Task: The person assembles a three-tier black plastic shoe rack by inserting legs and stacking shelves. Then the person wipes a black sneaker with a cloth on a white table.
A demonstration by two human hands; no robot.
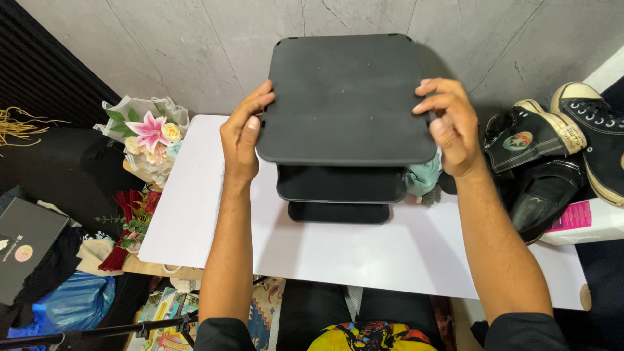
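Note:
A black three-tier shelf rack stands on the white table, seen from above, its wide top shelf covering two lower shelves. My left hand grips the top shelf's left edge, fingers curled over it. At the top shelf's right edge is my right hand, fingers bent against the rim. Both arms reach forward over the table.
A bouquet with a pink lily lies at the table's left edge. Black high-top sneakers sit at the right, beside a white box. A teal cloth shows behind the rack. A black box and blue bag lie on the floor at left.

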